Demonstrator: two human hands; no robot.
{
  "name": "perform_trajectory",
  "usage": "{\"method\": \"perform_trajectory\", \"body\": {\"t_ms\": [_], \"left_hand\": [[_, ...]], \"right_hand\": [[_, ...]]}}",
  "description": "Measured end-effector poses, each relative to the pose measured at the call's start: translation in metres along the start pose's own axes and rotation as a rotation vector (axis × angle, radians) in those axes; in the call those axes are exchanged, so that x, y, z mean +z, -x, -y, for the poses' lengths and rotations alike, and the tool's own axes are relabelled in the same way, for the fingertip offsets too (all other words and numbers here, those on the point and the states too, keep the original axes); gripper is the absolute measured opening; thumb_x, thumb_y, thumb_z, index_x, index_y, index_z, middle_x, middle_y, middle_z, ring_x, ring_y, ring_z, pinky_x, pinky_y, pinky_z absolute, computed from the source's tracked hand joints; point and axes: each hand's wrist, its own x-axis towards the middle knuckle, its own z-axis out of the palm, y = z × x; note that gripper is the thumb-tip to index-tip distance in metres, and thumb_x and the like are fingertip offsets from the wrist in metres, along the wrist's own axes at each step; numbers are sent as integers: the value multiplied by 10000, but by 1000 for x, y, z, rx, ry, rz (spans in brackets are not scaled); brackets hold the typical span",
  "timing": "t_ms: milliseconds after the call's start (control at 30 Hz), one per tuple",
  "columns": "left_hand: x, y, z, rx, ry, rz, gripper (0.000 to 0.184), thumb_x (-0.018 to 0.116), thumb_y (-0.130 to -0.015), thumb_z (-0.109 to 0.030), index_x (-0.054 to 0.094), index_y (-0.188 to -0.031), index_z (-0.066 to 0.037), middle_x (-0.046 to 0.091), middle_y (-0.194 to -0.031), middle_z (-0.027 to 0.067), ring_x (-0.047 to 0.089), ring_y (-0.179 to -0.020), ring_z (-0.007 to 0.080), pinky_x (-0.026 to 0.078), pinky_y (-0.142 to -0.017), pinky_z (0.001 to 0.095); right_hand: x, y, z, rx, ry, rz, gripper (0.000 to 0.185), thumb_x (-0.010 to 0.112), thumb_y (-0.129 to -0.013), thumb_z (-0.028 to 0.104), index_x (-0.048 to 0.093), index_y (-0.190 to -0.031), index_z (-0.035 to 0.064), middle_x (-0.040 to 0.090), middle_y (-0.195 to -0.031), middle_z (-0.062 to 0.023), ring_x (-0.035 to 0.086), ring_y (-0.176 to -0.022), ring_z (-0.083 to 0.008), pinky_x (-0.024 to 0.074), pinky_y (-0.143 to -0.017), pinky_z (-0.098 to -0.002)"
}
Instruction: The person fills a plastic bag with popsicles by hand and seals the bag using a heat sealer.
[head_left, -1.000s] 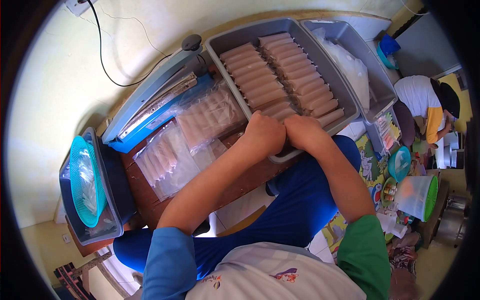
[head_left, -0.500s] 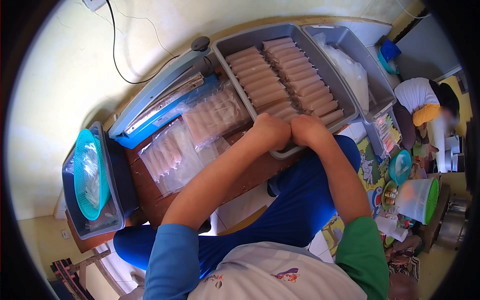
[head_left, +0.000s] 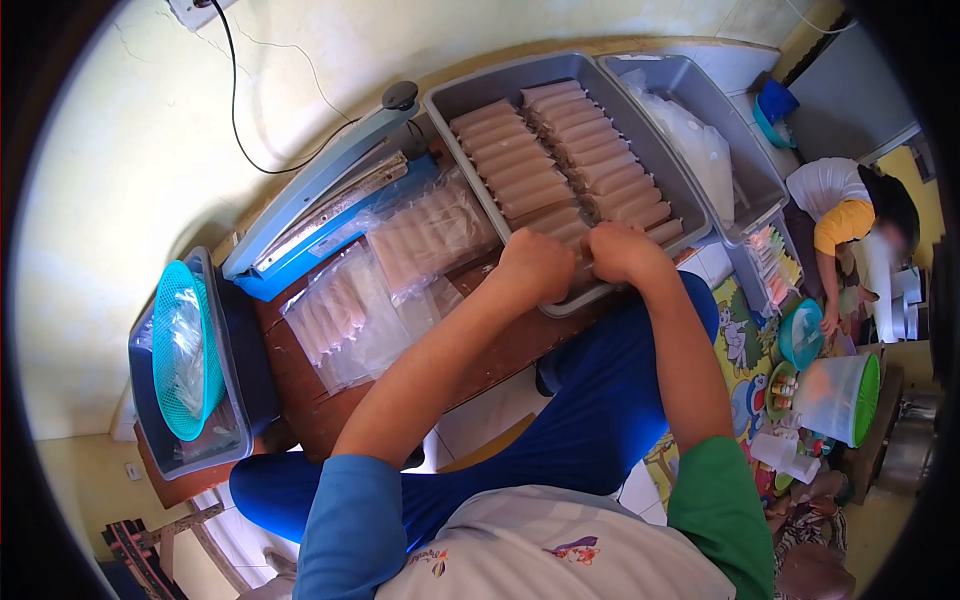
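Observation:
Two columns of pinkish filled plastic tubes (head_left: 515,165) lie in a grey tray (head_left: 690,190). Over the tray's near end, my left hand (head_left: 540,262) is closed, its fingers curled down out of sight. Just right of it, a small gap apart, my right hand (head_left: 622,252) is also closed above the near tubes. Whatever either hand pinches is hidden beneath the fingers. Left of the tray, clear bags of tubes, one (head_left: 425,235) nearer the tray and one (head_left: 330,315) farther left, lie on the brown table (head_left: 300,400).
A blue bag sealer (head_left: 330,225) stands behind the bags. At the left, a teal basket (head_left: 185,350) rests in a dark bin (head_left: 245,380). A second grey tray (head_left: 765,180) holds plastic sheets. Another person (head_left: 840,205) bends over at the right, near a teal bowl (head_left: 800,335).
My hands, touching before, have moved slightly apart over the tray's near end. At the right, the other person's arm now reaches down toward the teal bowl.

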Motion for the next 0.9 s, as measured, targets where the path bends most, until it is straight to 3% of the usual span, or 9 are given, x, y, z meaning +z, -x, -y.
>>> {"method": "perform_trajectory", "body": {"t_ms": [100,167,267,367,433,567,633,733,900], "left_hand": [[10,-3,3,0,12,-60,186,642,-720,-179,730,-855,-85,718,-851,112,696,-854,276,514,-745,396],[13,-4,3,5,25,-120,187,645,-718,-185,719,-857,-84,714,-836,111,693,-842,277,501,-748,399],[14,3,3,1,66,-238,216,674,-736,-234,683,-883,-76,701,-804,108,678,-811,291,474,-757,408],[27,6,5,19,203,-503,289,703,-772,-287,646,-949,-66,685,-787,109,655,-784,304,466,-756,417],[38,12,6,47,457,-874,386,730,-803,-322,597,-1039,-47,656,-785,114,633,-767,315,468,-779,404],[34,41,5,33,733,-941,388,725,-831,-279,568,-1078,-25,665,-846,145,629,-705,294,467,-759,395],[32,55,7,-12,1179,-888,396,749,-831,-202,538,-1100,-2,678,-875,146,629,-715,207,492,-666,329],[43,78,17,-130,1490,-832,362,730,-857,-134,515,-1113,5,691,-923,145,632,-757,126,485,-577,261],[58,131,27,-170,1552,-786,328,697,-884,-94,501,-1131,-3,679,-943,113,627,-766,112,496,-610,239]], "right_hand": [[-11,2,-13,-56,-256,136,279,719,-757,181,703,-968,-1,700,-1029,-163,658,-962,-333,490,-851,-414],[-8,2,-23,-197,-426,-19,310,787,-724,250,687,-921,33,683,-837,-147,661,-821,-246,495,-696,-361],[-21,4,-26,-131,-780,41,303,797,-741,246,668,-895,19,653,-773,-89,633,-774,-137,477,-652,-309],[-38,15,-16,-118,-1063,-91,265,788,-772,214,658,-891,16,626,-772,-31,606,-769,-75,467,-629,-257],[-37,11,-14,-172,-1179,-128,256,778,-786,199,651,-916,19,624,-795,-22,605,-777,-81,477,-641,-254],[-34,3,1,-370,-1445,-166,294,756,-810,153,630,-1038,18,624,-870,-18,602,-802,-96,517,-708,-260],[-35,5,14,-418,-1490,-145,322,749,-814,131,620,-1082,9,636,-908,-32,612,-834,-107,522,-739,-264],[-28,3,35,-522,-1548,-84,365,731,-821,86,605,-1149,-11,660,-982,-63,633,-896,-131,524,-788,-269],[-6,6,85,-574,-1581,150,319,701,-853,58,623,-1147,-38,681,-1056,-101,649,-980,-165,527,-857,-297]]}}
